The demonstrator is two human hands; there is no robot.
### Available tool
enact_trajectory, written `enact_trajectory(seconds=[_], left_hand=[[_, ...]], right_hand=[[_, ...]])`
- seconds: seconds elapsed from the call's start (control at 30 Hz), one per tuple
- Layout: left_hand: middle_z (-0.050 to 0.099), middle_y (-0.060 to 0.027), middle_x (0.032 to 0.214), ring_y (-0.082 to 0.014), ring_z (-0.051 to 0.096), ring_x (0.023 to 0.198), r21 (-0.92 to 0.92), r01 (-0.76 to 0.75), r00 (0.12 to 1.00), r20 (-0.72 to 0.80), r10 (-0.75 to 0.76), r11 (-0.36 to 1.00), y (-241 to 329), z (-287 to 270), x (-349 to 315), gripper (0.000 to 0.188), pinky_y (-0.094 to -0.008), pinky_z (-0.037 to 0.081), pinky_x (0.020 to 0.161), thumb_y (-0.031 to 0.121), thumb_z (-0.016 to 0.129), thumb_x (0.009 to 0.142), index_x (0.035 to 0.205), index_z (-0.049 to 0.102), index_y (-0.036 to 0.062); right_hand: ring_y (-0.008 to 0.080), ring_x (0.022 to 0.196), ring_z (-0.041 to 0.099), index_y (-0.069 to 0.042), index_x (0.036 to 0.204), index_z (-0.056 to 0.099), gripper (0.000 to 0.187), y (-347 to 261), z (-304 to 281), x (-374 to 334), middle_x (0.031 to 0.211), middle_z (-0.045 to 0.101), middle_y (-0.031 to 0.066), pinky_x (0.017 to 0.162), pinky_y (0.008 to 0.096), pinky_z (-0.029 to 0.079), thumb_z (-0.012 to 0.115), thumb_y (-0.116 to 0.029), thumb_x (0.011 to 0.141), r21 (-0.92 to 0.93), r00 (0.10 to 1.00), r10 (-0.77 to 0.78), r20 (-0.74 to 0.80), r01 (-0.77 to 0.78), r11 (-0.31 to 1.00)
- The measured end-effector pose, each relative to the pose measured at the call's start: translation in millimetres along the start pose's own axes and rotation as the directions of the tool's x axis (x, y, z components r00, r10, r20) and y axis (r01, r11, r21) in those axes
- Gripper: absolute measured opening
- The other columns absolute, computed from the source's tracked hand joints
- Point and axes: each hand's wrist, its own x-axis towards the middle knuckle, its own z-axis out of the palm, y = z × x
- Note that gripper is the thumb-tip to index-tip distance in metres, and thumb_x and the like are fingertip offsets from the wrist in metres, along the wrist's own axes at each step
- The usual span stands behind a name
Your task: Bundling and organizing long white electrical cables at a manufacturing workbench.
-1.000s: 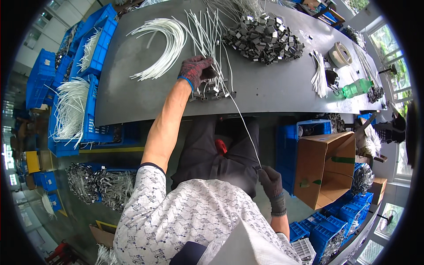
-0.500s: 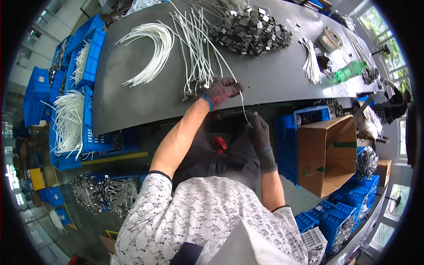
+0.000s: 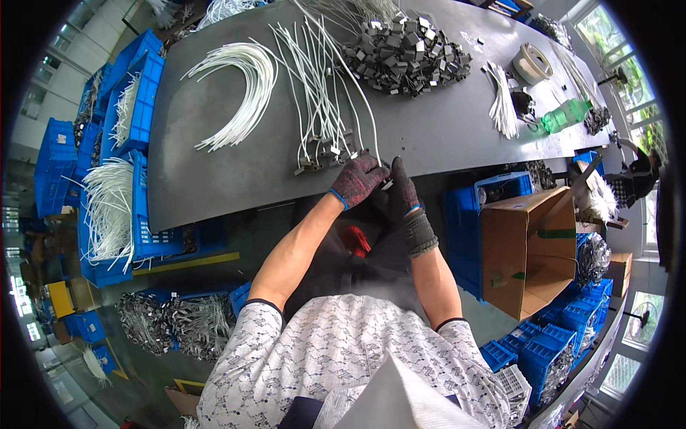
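Note:
At the table's front edge, both dark-gloved hands meet, fingers closed. My left hand (image 3: 357, 180) grips the lower end of a white cable (image 3: 373, 132) that runs up across the table. Right beside it, my right hand (image 3: 404, 191) pinches at the same end, where a small dark block with a pale face (image 3: 386, 184) shows between the hands. The fingers partly hide this block. Just beyond my left hand lie several white cables (image 3: 321, 107) with dark blocks (image 3: 325, 152) at their near ends.
A curved bundle of white cables (image 3: 250, 79) lies left on the grey table (image 3: 207, 179). Dark blocks (image 3: 407, 53) are heaped at the back. A green bottle (image 3: 568, 114) and tape roll (image 3: 534, 63) sit right. Below stand a cardboard box (image 3: 529, 250) and blue crates (image 3: 146, 239).
My right hand has moved up from below the table edge to meet my left hand. My left hand has shifted slightly down, and a small block now shows between them.

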Motion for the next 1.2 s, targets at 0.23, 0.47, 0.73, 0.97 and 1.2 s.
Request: enact_trajectory(seconds=[0.23,0.47,0.73,0.97,1.2], left_hand=[[0.068,-0.0169,0.086,-0.0328,0.067,0.083,0.159,0.09,0.994,-0.073,-0.079,0.983,-25,-95,38,0.031,-0.0407,0.051,0.075,0.033,0.064,0.091,0.096,0.069,0.0035],[0.061,-0.0206,0.126,-0.0386,0.062,0.112,0.691,0.658,0.709,-0.703,0.064,0.298,-176,-263,-21,0.049,-0.0487,0.051,0.093,0.04,0.064,0.087,0.124,0.059,0.0074],[0.07,-0.0157,0.107,-0.0355,0.071,0.096,0.769,0.622,0.748,-0.525,-0.407,0.149,-194,-307,-33,0.026,-0.0485,0.057,0.077,0.029,0.054,0.091,0.103,0.071,0.0136],[0.071,-0.0134,0.086,-0.0348,0.071,0.084,0.85,0.485,0.872,-0.454,-0.183,0.207,-164,-280,-34,0.014,-0.0476,0.057,0.067,0.023,0.06,0.091,0.092,0.067,0.0112],[0.072,-0.017,0.087,-0.0318,0.07,0.073,0.569,0.546,0.834,-0.293,-0.468,0.616,-148,-268,-63,0.023,-0.0451,0.056,0.063,0.026,0.063,0.093,0.102,0.068,0.0054]], right_hand=[[0.0159,0.054,0.06,-0.004,0.127,0.059,0.044,-12,-44,86,0.08,0.069,0.0105,0.054,0.0349,0.051,0.051,-0.038,0.1,-0.038,0.921,0.149,-0.361,-0.174,0.984],[0.0424,0.108,0.062,-0.008,0.138,0.05,0.053,-50,-89,184,0.114,0.064,0.0259,0.092,0.0477,0.05,0.061,-0.029,0.09,-0.907,0.778,-0.527,-0.341,-0.126,0.401],[0.0458,0.108,0.06,-0.007,0.146,0.038,0.07,-33,-115,243,0.124,0.061,0.0288,0.09,0.0507,0.049,0.062,-0.042,0.091,-0.796,0.841,-0.262,-0.473,-0.281,0.536],[0.0462,0.099,0.065,-0.004,0.115,0.057,0.054,-28,-134,220,0.102,0.07,0.0264,0.082,0.0536,0.051,0.06,-0.052,0.09,-0.855,0.861,-0.238,-0.45,-0.338,0.394],[0.0491,0.098,0.063,-0.003,0.108,0.06,0.054,-3,-163,165,0.1,0.066,0.0283,0.085,0.0542,0.051,0.062,-0.054,0.088,-0.813,0.792,-0.204,-0.575,-0.526,0.248]])
